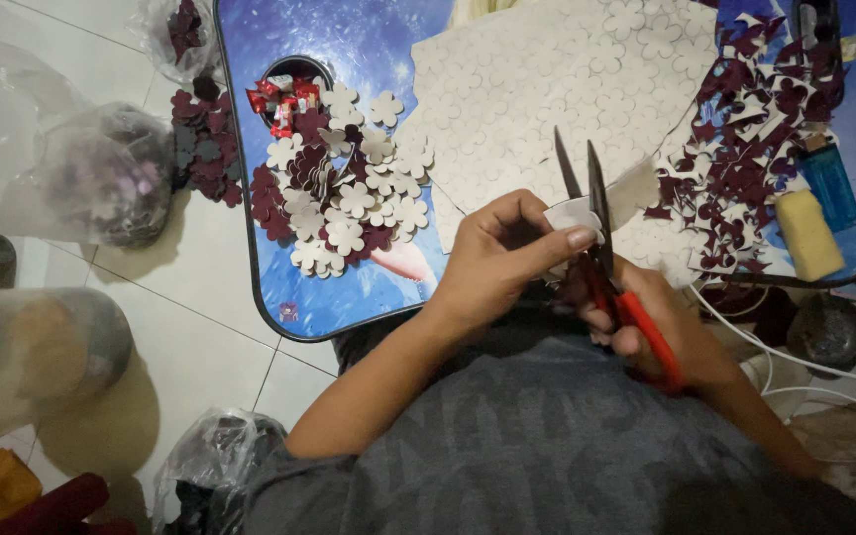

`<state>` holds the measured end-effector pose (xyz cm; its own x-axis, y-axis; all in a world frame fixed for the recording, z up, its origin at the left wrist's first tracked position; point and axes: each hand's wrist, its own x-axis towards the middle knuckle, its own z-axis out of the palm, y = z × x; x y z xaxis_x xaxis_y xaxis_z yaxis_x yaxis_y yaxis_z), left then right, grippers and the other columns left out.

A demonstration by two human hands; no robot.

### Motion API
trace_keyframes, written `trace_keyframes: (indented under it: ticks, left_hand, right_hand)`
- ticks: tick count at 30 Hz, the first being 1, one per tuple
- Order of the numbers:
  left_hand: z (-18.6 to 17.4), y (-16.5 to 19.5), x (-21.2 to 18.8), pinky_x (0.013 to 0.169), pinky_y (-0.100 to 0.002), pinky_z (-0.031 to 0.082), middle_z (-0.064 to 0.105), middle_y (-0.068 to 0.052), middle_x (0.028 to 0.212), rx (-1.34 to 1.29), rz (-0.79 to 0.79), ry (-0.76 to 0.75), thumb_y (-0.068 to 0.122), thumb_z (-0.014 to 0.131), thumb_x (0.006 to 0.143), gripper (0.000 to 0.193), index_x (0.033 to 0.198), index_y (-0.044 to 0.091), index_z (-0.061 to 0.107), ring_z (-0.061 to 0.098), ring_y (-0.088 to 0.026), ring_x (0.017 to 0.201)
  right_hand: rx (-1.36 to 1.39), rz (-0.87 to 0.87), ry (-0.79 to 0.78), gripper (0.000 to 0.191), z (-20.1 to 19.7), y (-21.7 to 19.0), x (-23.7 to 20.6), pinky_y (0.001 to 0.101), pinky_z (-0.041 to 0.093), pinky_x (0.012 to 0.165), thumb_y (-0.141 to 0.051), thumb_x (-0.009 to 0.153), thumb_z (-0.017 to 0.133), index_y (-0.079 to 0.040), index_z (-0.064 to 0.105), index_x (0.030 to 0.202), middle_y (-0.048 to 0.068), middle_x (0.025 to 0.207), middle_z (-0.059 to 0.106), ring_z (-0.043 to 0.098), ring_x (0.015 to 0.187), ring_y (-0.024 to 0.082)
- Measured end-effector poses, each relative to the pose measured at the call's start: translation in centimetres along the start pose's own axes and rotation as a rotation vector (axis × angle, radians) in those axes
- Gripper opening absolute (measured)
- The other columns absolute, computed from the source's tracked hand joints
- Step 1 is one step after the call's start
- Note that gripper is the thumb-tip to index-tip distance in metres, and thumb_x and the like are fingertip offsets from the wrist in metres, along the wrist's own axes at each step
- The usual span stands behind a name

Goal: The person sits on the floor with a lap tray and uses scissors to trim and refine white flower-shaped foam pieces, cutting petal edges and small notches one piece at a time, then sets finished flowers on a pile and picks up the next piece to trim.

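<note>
Left hand [502, 256] pinches a small white piece [572, 212] between thumb and forefinger, and I hold it just above the near edge of the blue table [349, 297]. Right hand [661, 332] is closed round the red handles of the scissors [596, 233]; the blades stand parted, tips pointing toward the far edge.

Risks, as I judge them:
1. Forefinger tip lies touching the blade at the right side of the piece. If the blades close while the piece is fed further in, the finger could be nicked.
2. The piece is small and gripped at one edge only. A loose pinch would let it twist between the blades and spoil the cut line.
3. The piece sits over the near edge, so a dropped cut-out could fall to my lap or the floor rather than onto the table.

Position of the piece: at the fingertips of the left hand, just left of the blades and touching them, with the right hand below and right of it.

Surroundings: a heap of white and maroon flowers [349, 193] lies toward the table's left edge; a large white sheet [547, 89] covers the middle to the far edge; maroon scraps [755, 129] lie toward the right edge, beside a yellow block [809, 235].
</note>
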<state>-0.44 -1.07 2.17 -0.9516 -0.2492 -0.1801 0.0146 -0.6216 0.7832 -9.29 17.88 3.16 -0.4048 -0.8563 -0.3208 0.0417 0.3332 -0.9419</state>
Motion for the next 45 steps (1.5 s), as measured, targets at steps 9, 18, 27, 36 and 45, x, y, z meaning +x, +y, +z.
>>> trace_keyframes:
  ticks: [9,18,27,36,45]
  left_hand:
    - [-0.4,0.1,-0.1,0.072,-0.02,0.051,0.069,0.0,0.088,0.153,0.075,-0.003,0.008,0.08,0.095,0.019,0.088,0.006,0.062,0.064,-0.005,0.082]
    - [-0.1,-0.6,0.2,0.071,-0.023,0.055,0.07,-0.005,0.089,0.136,0.059,0.025,0.012,0.08,0.095,0.018,0.096,0.003,0.065,0.067,-0.009,0.081]
    - [1.2,0.0,0.1,0.078,-0.025,0.061,0.073,-0.01,0.105,0.036,0.166,0.094,0.008,0.076,0.097,0.028,0.119,-0.003,0.064,0.072,-0.012,0.091]
    - [1.0,1.2,-0.3,0.08,-0.022,0.06,0.074,-0.01,0.108,0.18,0.087,-0.001,0.004,0.076,0.095,0.028,0.119,-0.003,0.064,0.073,-0.01,0.092]
    - [0.8,1.7,-0.5,0.076,-0.022,0.057,0.067,-0.008,0.104,0.239,0.148,0.061,0.001,0.079,0.094,0.032,0.123,-0.004,0.066,0.066,-0.009,0.089]
  right_hand:
    - [0.015,-0.019,0.003,0.1,-0.2,1.5,0.0,0.0258,0.042,0.047,-0.1,0.062,0.05,-0.006,0.055,0.097,-0.003,0.064,0.047,0.046,0.053,0.008]
    - [0.103,0.002,0.057,0.095,0.3,2.3,0.0,0.0271,0.045,0.048,-0.094,0.064,0.059,-0.005,0.053,0.096,-0.002,0.066,0.048,0.05,0.053,0.009]
    - [0.008,-0.006,0.045,0.101,0.3,1.0,0.0,0.025,0.045,0.051,-0.097,0.067,0.05,-0.004,0.055,0.105,-0.002,0.069,0.049,0.05,0.057,0.009]
    - [0.031,-0.037,-0.054,0.111,-0.4,0.3,-0.3,0.0264,0.047,0.06,-0.102,0.064,0.043,-0.003,0.053,0.113,-0.001,0.077,0.046,0.049,0.067,0.01]
    - [-0.018,0.012,-0.023,0.104,-0.7,1.1,-0.3,0.0265,0.043,0.05,-0.102,0.06,0.044,-0.006,0.053,0.098,-0.002,0.067,0.045,0.047,0.057,0.01]
